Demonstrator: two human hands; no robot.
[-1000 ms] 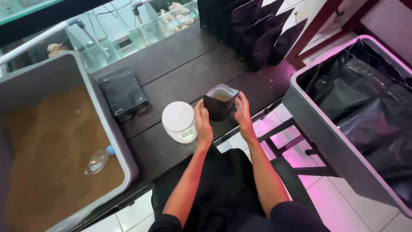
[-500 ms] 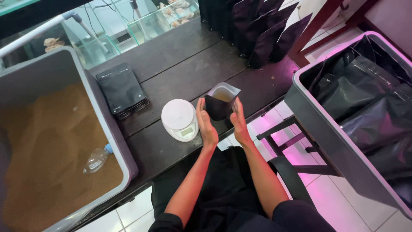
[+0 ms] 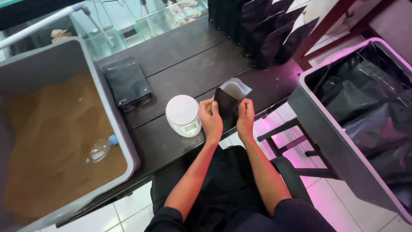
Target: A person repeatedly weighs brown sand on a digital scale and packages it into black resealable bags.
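both my hands, left hand (image 3: 211,117) and right hand (image 3: 246,116), grip one black pouch (image 3: 227,101), mouth spread open and seemingly unfilled. i judge filling from the brown-powder bin (image 3: 64,129) and weighing on the white scale (image 3: 183,115) remain.

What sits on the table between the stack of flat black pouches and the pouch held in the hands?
In the head view, a round white kitchen scale sits between the stack of flat black pouches and the held black pouch.

Scale (image 3: 183,115) left of pouch (image 3: 226,102), btwn bins.
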